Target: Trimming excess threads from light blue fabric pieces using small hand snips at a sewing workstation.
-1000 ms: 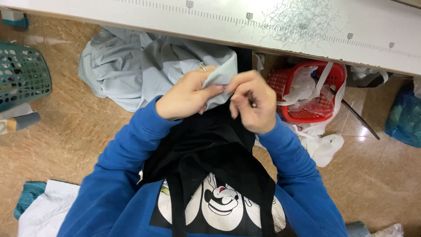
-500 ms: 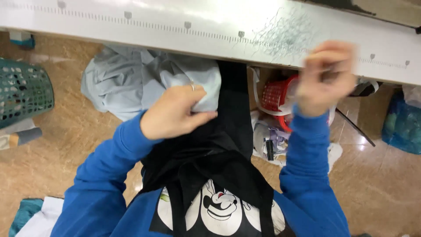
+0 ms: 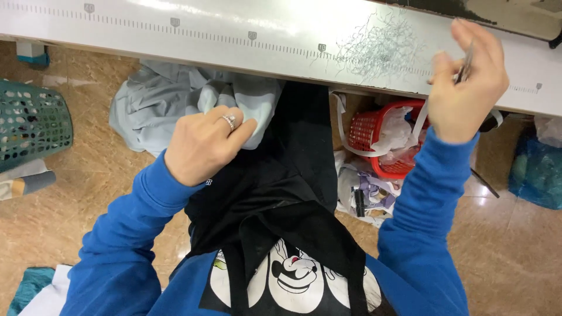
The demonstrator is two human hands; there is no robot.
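Since the earlier frame, my right hand has risen to the white table, pinching small metal snips. My left hand clenches the pale grey garment at its fingertips, steadying it.

Blue sleeves, pale grey cloth, black apron
Red basket right of centre, green basket at left edge, white table edge on top, tan marbled floor
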